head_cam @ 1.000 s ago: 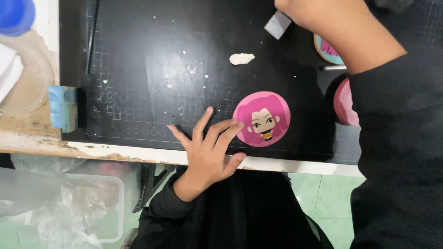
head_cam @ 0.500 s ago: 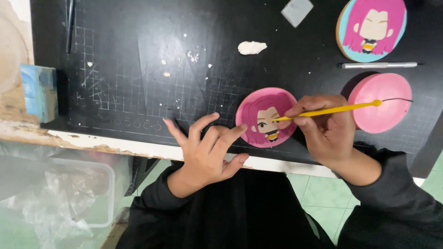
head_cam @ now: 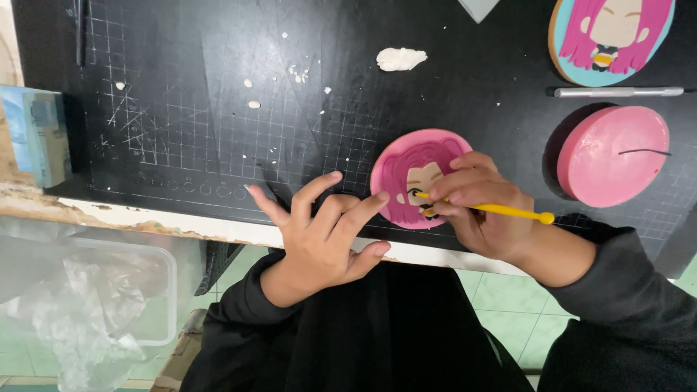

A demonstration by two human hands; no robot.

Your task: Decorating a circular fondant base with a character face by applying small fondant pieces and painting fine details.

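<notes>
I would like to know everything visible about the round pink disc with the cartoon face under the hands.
The round pink disc with a pink-haired cartoon face lies flat on the black gridded cutting mat, near its front edge. It looks like modelled clay, matte and smooth. The left hand touches its left rim with a fingertip; the right hand covers its right part, pressing a thin yellow ball-ended tool to the face.

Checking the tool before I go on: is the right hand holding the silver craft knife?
No, the right hand grips a yellow ball-tipped modelling tool over the pink disc, while the silver craft knife lies untouched on the black cutting mat.
</notes>
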